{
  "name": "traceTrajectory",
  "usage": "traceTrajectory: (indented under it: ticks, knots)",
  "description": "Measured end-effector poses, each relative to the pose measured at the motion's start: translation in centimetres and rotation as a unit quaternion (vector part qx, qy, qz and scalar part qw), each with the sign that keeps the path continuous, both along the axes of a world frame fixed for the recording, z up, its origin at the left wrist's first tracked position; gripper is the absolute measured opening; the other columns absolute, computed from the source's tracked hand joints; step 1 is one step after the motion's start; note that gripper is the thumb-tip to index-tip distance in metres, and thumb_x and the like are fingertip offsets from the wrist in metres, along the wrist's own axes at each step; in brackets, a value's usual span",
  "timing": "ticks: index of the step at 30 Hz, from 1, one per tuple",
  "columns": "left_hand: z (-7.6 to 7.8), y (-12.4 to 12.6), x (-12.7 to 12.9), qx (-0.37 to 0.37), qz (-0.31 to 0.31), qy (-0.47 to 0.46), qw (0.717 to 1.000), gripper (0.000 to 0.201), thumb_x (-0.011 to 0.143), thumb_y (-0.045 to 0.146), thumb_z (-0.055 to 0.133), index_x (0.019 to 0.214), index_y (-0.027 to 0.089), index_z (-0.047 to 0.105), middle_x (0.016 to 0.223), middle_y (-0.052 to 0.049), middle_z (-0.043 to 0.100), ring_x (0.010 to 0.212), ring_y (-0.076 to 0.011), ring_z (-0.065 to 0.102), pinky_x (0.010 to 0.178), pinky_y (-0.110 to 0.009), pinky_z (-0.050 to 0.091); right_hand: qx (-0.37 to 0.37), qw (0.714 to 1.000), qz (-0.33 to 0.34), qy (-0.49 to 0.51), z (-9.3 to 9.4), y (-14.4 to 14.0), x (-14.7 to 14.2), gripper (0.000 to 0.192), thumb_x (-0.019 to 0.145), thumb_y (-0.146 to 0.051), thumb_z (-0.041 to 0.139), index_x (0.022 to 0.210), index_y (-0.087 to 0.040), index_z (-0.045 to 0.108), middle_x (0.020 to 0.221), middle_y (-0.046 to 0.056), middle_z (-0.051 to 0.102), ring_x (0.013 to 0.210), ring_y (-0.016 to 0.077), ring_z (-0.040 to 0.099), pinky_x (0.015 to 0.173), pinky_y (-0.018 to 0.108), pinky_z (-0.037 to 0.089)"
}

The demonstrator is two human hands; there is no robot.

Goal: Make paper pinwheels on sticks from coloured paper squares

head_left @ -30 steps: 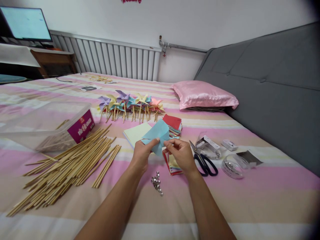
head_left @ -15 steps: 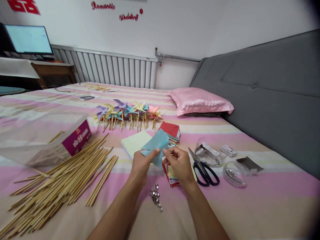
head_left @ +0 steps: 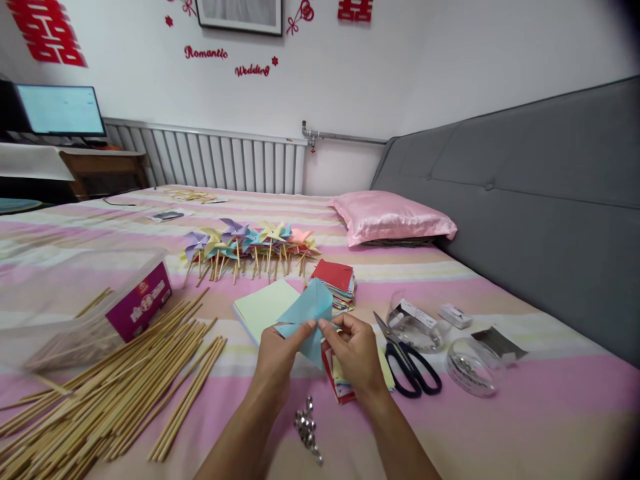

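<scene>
A blue paper square (head_left: 311,308), cut inward and partly folded, is held up between my two hands. My left hand (head_left: 281,357) pinches it near the middle with thumb and fingers. My right hand (head_left: 354,350) is closed on its right side, the thumb close to my left thumb. Below lies a small pile of silver push pins (head_left: 307,430). Under my right hand is a stack of red and yellow paper (head_left: 345,387). Behind the hands sit pale green paper sheets (head_left: 265,307) and a stack topped with red squares (head_left: 334,275).
Many wooden sticks (head_left: 130,383) lie at left beside a clear plastic box (head_left: 137,303). Finished paper pinwheels (head_left: 250,241) rest farther back. Black-handled scissors (head_left: 409,363), a round clear case (head_left: 473,367) and a small white box (head_left: 455,316) are at right, near a pink pillow (head_left: 395,217).
The camera view has tilted up, so everything sits lower in the picture. My right thumb has moved closer to my left thumb on the blue paper, which both hands still hold.
</scene>
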State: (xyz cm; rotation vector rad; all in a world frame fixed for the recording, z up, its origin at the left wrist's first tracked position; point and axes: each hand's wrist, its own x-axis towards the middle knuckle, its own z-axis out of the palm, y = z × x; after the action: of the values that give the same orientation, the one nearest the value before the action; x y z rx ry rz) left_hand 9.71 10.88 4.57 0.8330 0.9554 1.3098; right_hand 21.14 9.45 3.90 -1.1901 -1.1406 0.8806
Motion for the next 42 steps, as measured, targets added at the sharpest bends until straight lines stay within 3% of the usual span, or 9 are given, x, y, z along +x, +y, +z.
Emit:
traceTrajectory:
  ticks: [6,12,14,17,20,24,28,35,42]
  knots:
    - [-0.3,0.2,0.0,0.005,-0.009,0.01,1.0,0.027,0.053,0.031,0.081,0.069,0.011,0.07,0.067,-0.005,0.068,0.059,-0.0148,0.058,0.057,-0.025,0.046,0.002,1.0,-0.004,-0.02,0.0,-0.1,0.0,0.03,0.073,-0.045,0.065,0.063,-0.017,0.057,0.05,0.0,0.06,0.047,0.0162,0.061,0.044,0.022,0.041]
    - [-0.1,0.0,0.2,-0.008,0.027,-0.015,0.999,0.027,0.052,0.024,0.081,0.071,0.011,0.068,0.069,-0.004,0.069,0.059,-0.0138,0.059,0.057,-0.024,0.046,0.015,0.999,-0.015,-0.039,-0.2,-0.2,0.0,0.028,0.072,-0.044,0.066,0.066,-0.019,0.053,0.05,-0.001,0.059,0.049,0.017,0.062,0.046,0.023,0.042]
    - [-0.1,0.0,0.2,-0.012,0.024,-0.045,0.999,0.028,0.053,0.024,0.08,0.074,0.011,0.068,0.072,-0.003,0.07,0.062,-0.0138,0.061,0.06,-0.024,0.047,0.03,0.999,-0.031,-0.004,-0.2,-0.2,-0.1,0.03,0.068,-0.041,0.07,0.075,-0.02,0.05,0.059,-0.002,0.063,0.052,0.0166,0.063,0.048,0.023,0.044]
    - [-0.2,0.0,0.4,-0.017,0.017,-0.078,0.997,0.028,0.054,0.023,0.079,0.078,0.011,0.068,0.075,-0.004,0.071,0.064,-0.0133,0.062,0.064,-0.024,0.049,0.047,0.994,-0.039,0.094,-0.1,-0.1,-0.2,0.048,0.062,-0.036,0.076,0.094,-0.023,0.044,0.078,0.0,0.067,0.058,0.0151,0.064,0.054,0.025,0.048]
    - [-0.3,-0.1,0.6,-0.013,0.014,-0.095,0.995,0.031,0.054,0.022,0.079,0.081,0.012,0.068,0.079,-0.004,0.072,0.067,-0.0138,0.064,0.066,-0.024,0.049,-0.001,0.982,-0.037,0.186,0.1,0.0,-0.2,0.061,0.059,-0.036,0.077,0.107,-0.022,0.043,0.073,-0.003,0.066,0.059,0.0138,0.063,0.055,0.024,0.048]
    - [-0.3,-0.2,0.8,-0.009,0.009,-0.099,0.995,0.035,0.054,0.023,0.08,0.085,0.011,0.069,0.08,-0.004,0.072,0.067,-0.0139,0.064,0.066,-0.025,0.049,-0.061,0.97,0.015,0.235,0.4,-0.1,-0.2,0.042,0.058,-0.038,0.077,0.09,-0.017,0.06,0.068,-0.002,0.063,0.057,0.0105,0.059,0.051,0.02,0.043]
    - [-0.3,-0.4,1.2,-0.008,0.007,-0.1,0.995,0.036,0.055,0.021,0.079,0.088,0.012,0.069,0.079,-0.003,0.071,0.065,-0.0127,0.063,0.064,-0.024,0.048,-0.074,0.963,0.003,0.259,0.3,-0.2,-0.4,0.031,0.054,-0.035,0.079,0.071,-0.014,0.064,0.059,-0.003,0.06,0.052,0.0083,0.053,0.05,0.02,0.041]
    - [-0.1,-0.8,1.5,-0.013,-0.016,-0.093,0.995,0.029,0.054,0.023,0.08,0.078,0.012,0.068,0.075,-0.002,0.07,0.064,-0.0122,0.061,0.065,-0.024,0.046,-0.056,0.963,-0.01,0.263,0.0,0.1,-0.3,0.028,0.054,-0.032,0.078,0.071,-0.014,0.066,0.065,0.0,0.066,0.055,0.0118,0.055,0.056,0.025,0.045]
    - [0.5,0.1,-0.7,-0.016,-0.086,-0.044,0.995,0.026,0.066,0.04,0.07,0.074,0.015,0.067,0.069,-0.002,0.066,0.061,-0.0134,0.059,0.062,-0.026,0.046,-0.071,0.957,0.022,0.28,0.1,0.3,1.5,0.025,0.054,-0.028,0.077,0.073,-0.015,0.066,0.067,0.0,0.067,0.057,0.0138,0.059,0.057,0.026,0.047]
